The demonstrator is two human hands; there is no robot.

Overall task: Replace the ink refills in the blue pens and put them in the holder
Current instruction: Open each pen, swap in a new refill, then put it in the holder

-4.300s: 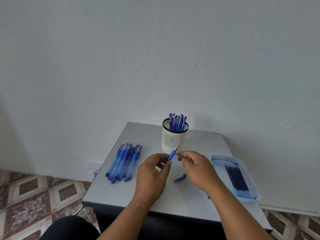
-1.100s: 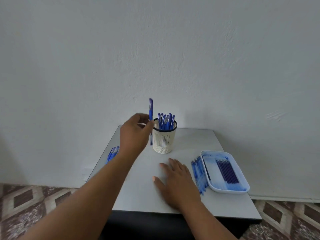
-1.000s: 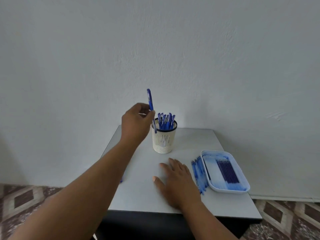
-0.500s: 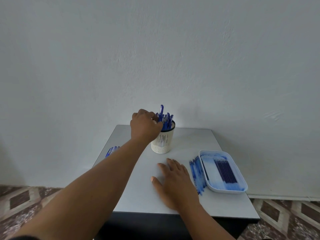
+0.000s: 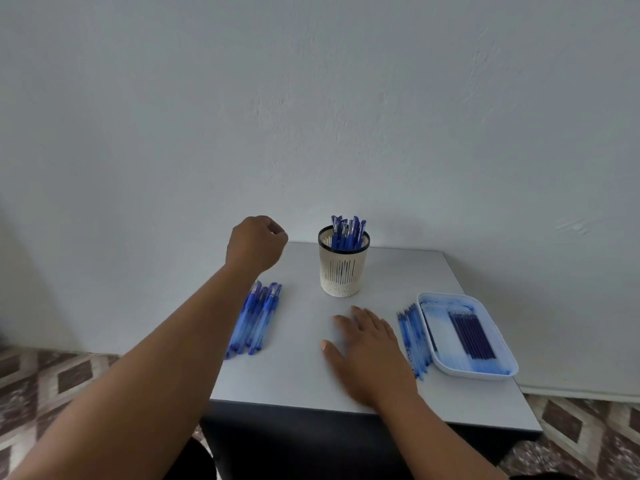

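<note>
Several pens stand in the holder (image 5: 344,263), a row of blue pens (image 5: 258,318) awaits refilling at left; left hand (image 5: 255,244) fingers curled empty, right hand (image 5: 369,344) fingers flat on the bench (image 5: 298,372).

**Count of things on the bench**

One bench (image 5: 301,375) fills the lower middle of the frame. One pen holder (image 5: 343,268) stands at centre, with several blue pens (image 5: 348,232) upright in it; their caps overlap, so no exact number can be told. One group of loose pens (image 5: 258,317), about five, lies left of centre. One tray (image 5: 429,303) sits at lower right, holding about seven dark refills (image 5: 471,336). One row of pale refills (image 5: 414,336), roughly six, lies beside it. Two hands: left (image 5: 254,244), right (image 5: 370,348).
</note>
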